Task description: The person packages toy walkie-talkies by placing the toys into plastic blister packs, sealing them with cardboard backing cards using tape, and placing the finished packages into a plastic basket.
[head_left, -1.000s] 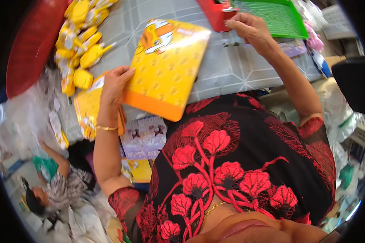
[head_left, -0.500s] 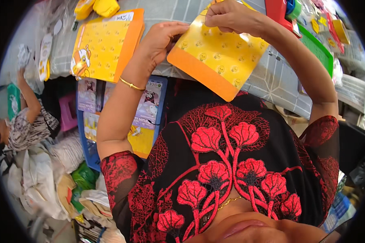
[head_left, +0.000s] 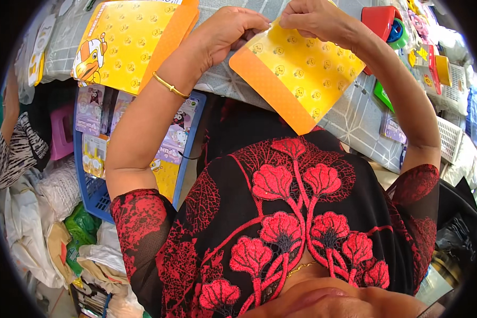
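A glossy yellow card [head_left: 302,74] with small printed duck faces and an orange border slants over the table's near edge. At its upper left edge my left hand [head_left: 233,33] is closed, its fingertips bent against the card and partly hidden. My right hand [head_left: 315,21] pinches at the card's upper edge, close to the left fingertips; what lies between its fingers is too small to make out. A little whitish glint shows between the two hands. Left of my left hand lies a stack of matching yellow cards [head_left: 124,45] with orange borders and a cartoon duck.
Under the table's left side stands a blue crate [head_left: 98,204] with packaged goods. A red tape dispenser [head_left: 379,24] and a green tray [head_left: 382,96] are at the right. White baskets [head_left: 449,139] stand farther right. Plastic bags [head_left: 24,228] and a pink stool [head_left: 62,132] are at the left.
My left hand has moved up and rightward along the card, and its fingertips now come near my right hand's. The card has shifted slightly right. The view has shifted too.
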### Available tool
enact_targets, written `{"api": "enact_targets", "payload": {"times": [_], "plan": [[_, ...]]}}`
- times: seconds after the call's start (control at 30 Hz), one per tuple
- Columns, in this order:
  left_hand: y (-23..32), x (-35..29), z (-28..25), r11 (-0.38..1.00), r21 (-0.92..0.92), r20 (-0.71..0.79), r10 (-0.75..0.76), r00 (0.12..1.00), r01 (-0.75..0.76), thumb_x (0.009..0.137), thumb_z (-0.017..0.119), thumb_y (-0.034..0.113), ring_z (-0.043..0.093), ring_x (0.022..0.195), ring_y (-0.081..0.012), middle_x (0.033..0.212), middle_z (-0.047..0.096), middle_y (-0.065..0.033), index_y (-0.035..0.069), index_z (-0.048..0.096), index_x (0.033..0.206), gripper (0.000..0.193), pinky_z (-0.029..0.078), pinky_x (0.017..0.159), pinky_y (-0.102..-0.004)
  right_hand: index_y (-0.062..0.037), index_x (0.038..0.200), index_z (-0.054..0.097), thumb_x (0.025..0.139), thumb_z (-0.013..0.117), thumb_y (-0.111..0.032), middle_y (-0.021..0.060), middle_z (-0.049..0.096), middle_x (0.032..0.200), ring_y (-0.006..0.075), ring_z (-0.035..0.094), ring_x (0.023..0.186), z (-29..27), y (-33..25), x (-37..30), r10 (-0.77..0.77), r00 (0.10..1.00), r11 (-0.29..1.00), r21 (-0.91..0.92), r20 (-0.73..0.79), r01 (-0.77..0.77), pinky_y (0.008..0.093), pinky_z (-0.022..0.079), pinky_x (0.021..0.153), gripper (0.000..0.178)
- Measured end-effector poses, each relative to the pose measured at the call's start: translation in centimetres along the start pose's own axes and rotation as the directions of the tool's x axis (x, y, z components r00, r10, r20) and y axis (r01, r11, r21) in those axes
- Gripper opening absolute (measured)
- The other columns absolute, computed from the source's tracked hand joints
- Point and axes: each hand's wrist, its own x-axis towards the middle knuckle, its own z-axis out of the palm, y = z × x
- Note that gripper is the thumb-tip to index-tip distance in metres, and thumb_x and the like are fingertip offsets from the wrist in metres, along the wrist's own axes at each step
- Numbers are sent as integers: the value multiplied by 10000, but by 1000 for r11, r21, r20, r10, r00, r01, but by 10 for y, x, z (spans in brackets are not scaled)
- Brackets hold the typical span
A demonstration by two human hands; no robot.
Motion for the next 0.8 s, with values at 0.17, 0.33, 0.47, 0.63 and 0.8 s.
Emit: {"api": "enact_targets", "payload": {"times": [0.17, 0.33, 0.47, 0.63, 0.8], "plan": [[1, 2, 4, 1000, -11, -1, -3, 1000, 3, 825, 654, 121, 639, 749, -104, 869, 662, -60, -20, 653, 970, 203, 525, 696, -216, 17, 791, 662, 804, 590, -243, 50, 598, 678, 118, 531, 618, 1, -2, -1, -8, 1000, 994, -112, -26, 5, 278, 443, 548, 270], [-4, 7, 11, 999, 33, -75, 32, 997, -29, 817, 670, 137, 630, 668, -97, 824, 669, -54, -17, 664, 927, 189, 521, 634, -220, 27, 866, 674, 804, 571, -265, 139, 654, 764, 173, 583, 677, 4, -4, -2, -46, 996, 972, -233, -70, 28, 306, 474, 598, 316], [-4, 7, 18, 953, 274, -145, 175, 974, -131, 811, 662, 136, 604, 629, -73, 745, 657, -31, -9, 685, 840, 150, 487, 582, -206, 31, 887, 672, 808, 558, -271, 167, 662, 794, 202, 606, 698, 7, -6, -7, -30, 996, 969, -247, -84, 8, 317, 485, 623, 332], [-5, 6, 22, 931, 325, -164, 230, 959, -167, 799, 659, 137, 589, 615, -62, 710, 649, -23, -12, 688, 791, 152, 464, 563, -195, 17, 899, 685, 826, 552, -271, 166, 664, 800, 201, 608, 700, 2, -4, -5, -30, 998, 957, -289, -54, 13, 316, 481, 615, 326], [-8, 6, 21, 879, 432, -166, 299, 940, -203, 794, 663, 148, 591, 612, -63, 714, 653, -26, -17, 687, 793, 167, 464, 562, -196, 0, 932, 685, 841, 578, -295, 157, 632, 765, 187, 585, 691, -16, -18, -15, 232, 966, 969, 62, 119, -240, 323, 465, 605, 326]]}}
